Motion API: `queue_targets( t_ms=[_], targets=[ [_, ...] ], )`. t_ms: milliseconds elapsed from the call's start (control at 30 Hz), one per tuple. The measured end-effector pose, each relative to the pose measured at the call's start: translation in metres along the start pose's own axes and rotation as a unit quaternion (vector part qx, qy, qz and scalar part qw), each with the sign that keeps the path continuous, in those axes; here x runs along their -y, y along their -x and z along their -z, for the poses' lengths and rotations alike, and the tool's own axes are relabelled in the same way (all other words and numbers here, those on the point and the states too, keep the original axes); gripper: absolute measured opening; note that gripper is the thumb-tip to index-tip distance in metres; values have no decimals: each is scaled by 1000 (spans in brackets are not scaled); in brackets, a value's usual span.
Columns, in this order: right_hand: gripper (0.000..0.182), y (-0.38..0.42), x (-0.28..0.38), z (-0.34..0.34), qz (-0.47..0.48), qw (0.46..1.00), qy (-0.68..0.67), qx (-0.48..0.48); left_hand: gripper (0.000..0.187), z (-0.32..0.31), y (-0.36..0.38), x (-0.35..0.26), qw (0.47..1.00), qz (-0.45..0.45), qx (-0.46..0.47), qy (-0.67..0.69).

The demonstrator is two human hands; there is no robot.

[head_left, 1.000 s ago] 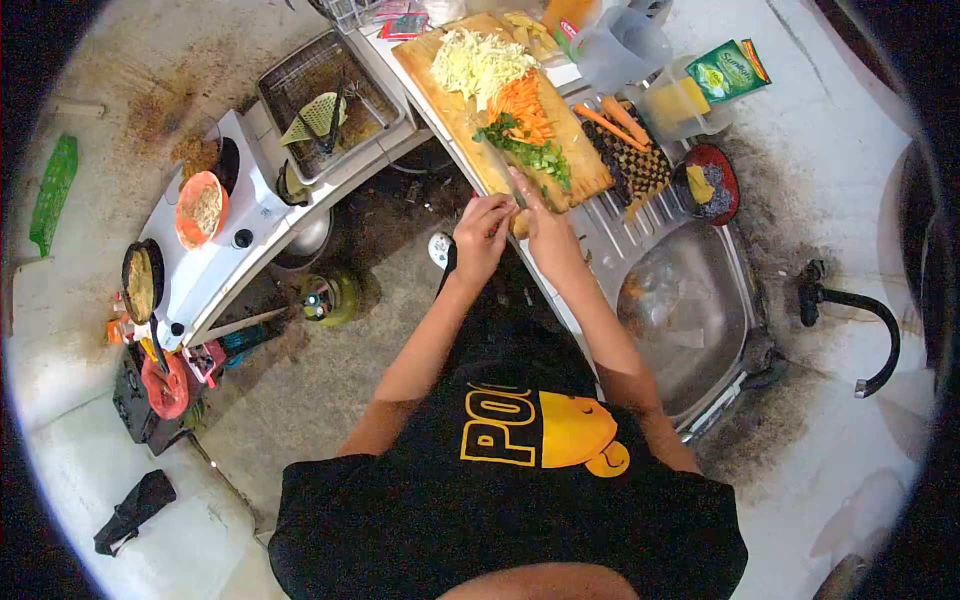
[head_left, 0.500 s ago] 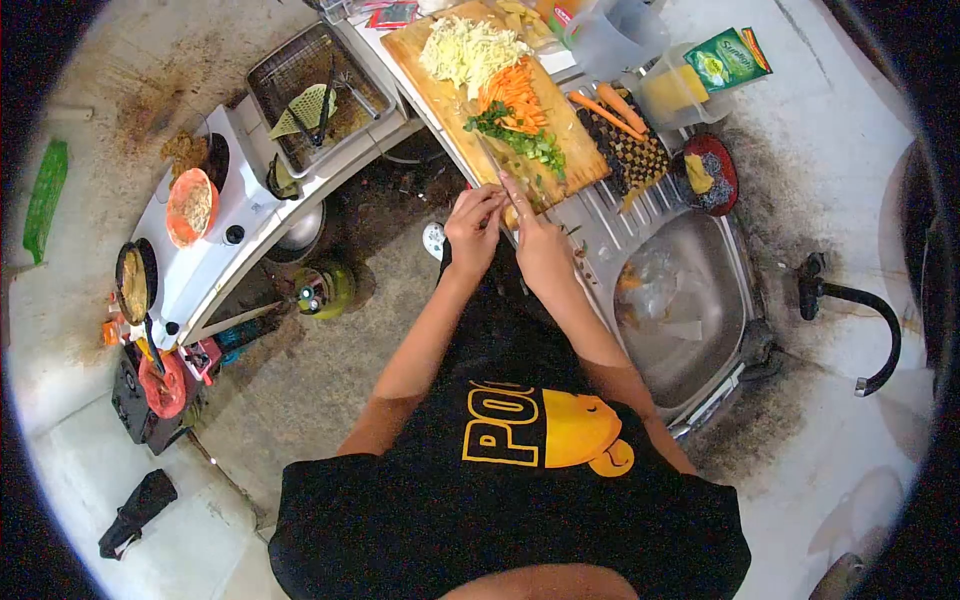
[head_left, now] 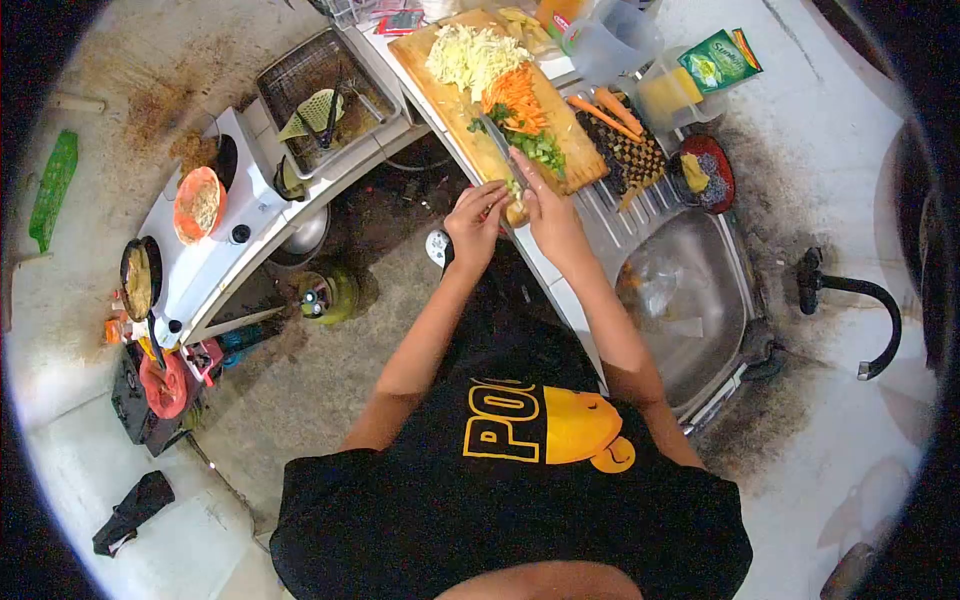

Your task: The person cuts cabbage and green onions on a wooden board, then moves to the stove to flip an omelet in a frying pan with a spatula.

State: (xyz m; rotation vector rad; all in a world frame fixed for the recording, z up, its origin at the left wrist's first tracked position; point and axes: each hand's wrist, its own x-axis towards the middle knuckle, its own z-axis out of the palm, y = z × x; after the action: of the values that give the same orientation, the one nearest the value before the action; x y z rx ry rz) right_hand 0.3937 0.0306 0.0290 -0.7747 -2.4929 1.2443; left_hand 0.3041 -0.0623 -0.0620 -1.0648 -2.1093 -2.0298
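Note:
My right hand (head_left: 552,222) grips a knife (head_left: 496,138), its blade pointing away from me over the near part of the wooden cutting board (head_left: 590,172). Close by on the left, my left hand (head_left: 474,225) has its fingers pinched together at the board's near edge; what they hold is too small to make out. Small pale-green bits (head_left: 515,192) lie between the two hands. Farther up the board sit chopped green leaves and stems (head_left: 543,153), a heap of carrot strips (head_left: 514,98) and a mound of shredded cabbage (head_left: 470,58).
Two whole carrots (head_left: 612,115) rest on a dark checkered rack (head_left: 640,165) beside the board. A steel sink (head_left: 700,360) with a black faucet (head_left: 860,290) is at right. To the left stand a white stove (head_left: 245,190) with a frying pan (head_left: 140,280) and a wire-basket tray (head_left: 330,50).
My right hand and the knife have shifted slightly, and the blade now shows more clearly above the greens. My left hand stays pinched near the board's edge. The whole view has tilted a little.

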Motion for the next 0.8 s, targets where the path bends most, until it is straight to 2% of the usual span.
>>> queue_targets(
  t_ms=[67, 200, 333, 533, 800],
  targets=[
    [63, 0, 4, 3, -2, 1000, 6, 1, 17, -1, 1, -1, 1000, -1, -14, -1],
    [64, 10, 5, -4, -77, 993, 85, 31, 17, 0, 4, -3, 998, 0, -45, -38],
    [66, 19, 4, -13, -110, 982, 150, 35, 14, 1, -2, -4, 998, -22, -28, -50],
    [66, 21, -11, -22, -45, 984, 174, -10, 15, 0, -11, -12, 993, -26, -14, -116],
    [70, 17, -7, -23, -85, 968, 234, 34, 14, -2, -10, -3, 993, -8, 6, -116]
  ],
)
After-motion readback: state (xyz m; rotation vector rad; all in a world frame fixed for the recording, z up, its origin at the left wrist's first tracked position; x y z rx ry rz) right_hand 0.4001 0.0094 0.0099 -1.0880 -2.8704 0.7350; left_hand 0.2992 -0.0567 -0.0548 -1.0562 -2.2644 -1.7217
